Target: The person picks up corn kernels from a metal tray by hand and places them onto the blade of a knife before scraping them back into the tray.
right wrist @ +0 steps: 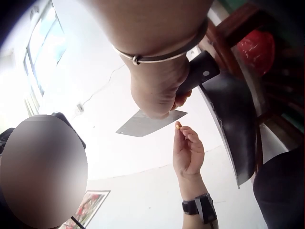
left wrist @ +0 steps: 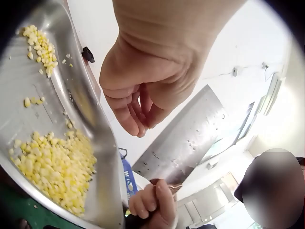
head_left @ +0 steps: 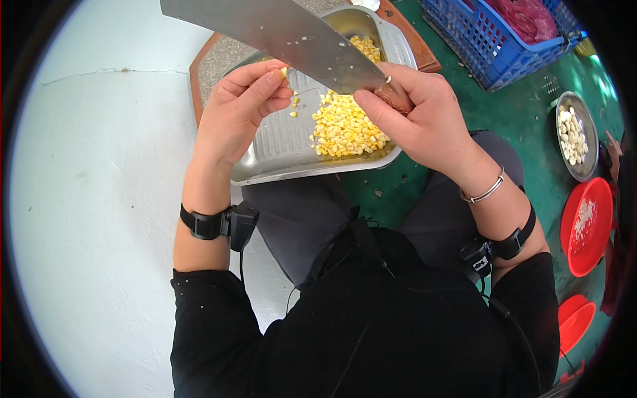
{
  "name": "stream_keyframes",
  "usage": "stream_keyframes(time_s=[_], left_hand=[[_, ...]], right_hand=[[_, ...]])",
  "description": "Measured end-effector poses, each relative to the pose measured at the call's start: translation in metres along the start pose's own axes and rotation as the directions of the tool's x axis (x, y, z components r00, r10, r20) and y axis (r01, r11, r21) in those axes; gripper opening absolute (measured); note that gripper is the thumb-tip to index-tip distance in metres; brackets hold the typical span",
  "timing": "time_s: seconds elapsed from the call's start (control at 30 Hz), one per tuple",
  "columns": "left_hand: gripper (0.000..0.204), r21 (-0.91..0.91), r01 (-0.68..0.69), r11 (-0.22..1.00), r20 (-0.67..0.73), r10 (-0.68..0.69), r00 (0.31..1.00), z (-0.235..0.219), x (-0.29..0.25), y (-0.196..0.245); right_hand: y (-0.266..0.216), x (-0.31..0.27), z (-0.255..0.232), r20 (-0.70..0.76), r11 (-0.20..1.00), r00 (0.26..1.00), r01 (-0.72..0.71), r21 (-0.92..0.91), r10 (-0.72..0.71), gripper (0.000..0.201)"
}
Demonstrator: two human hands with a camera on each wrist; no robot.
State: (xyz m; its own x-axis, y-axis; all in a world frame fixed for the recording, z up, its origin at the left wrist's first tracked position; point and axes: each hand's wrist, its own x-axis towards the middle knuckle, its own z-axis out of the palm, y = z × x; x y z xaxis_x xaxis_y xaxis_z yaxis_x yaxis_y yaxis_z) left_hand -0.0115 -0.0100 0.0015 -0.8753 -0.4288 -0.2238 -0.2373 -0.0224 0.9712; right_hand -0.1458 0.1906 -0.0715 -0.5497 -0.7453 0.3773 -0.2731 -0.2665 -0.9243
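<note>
My right hand [head_left: 431, 116] grips the handle of a wide cleaver [head_left: 292, 40], whose blade slants up to the left above the metal tray [head_left: 265, 156]; bits of corn cling to the blade. My left hand [head_left: 239, 106] pinches a yellow corn kernel [head_left: 284, 72] between thumb and fingertips, beside the blade and over the tray's left part. Loose corn kernels [head_left: 348, 126] lie heaped in the tray, with a few scattered ones apart. In the right wrist view the cleaver's dark handle [right wrist: 202, 71] sticks out behind the right hand [right wrist: 157, 90].
A blue basket [head_left: 471, 50] with pink bags stands at the upper right. On the green floor at the right are a metal bowl [head_left: 585, 171] of pale pieces and red basins [head_left: 584, 245]. A wooden-edged surface [head_left: 424, 50] lies under the tray. Another person's hand [head_left: 614, 156] shows at the right edge.
</note>
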Motion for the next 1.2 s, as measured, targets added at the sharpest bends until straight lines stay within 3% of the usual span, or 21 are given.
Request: stream_keyframes(time_s=[0.17,0.5,1.2], left_hand=[[0.013,-0.098,-0.045,0.994,0.013,0.046,0.999,0.007,-0.002,0.003],[0.010,-0.095,-0.045,0.994,-0.003,0.045,0.999,0.011,-0.001,0.005],[0.011,-0.130,0.005,0.992,-0.015,-0.007,1.000,0.014,-0.006,0.003]], right_hand=[[-0.002,-0.002,-0.003,0.014,0.997,0.999,0.052,-0.061,-0.051,0.019],[0.000,-0.003,-0.003,-0.024,0.977,0.985,0.164,-0.139,-0.169,0.020],[-0.001,-0.003,-0.003,-0.008,0.971,0.986,0.166,-0.173,-0.169,0.020]])
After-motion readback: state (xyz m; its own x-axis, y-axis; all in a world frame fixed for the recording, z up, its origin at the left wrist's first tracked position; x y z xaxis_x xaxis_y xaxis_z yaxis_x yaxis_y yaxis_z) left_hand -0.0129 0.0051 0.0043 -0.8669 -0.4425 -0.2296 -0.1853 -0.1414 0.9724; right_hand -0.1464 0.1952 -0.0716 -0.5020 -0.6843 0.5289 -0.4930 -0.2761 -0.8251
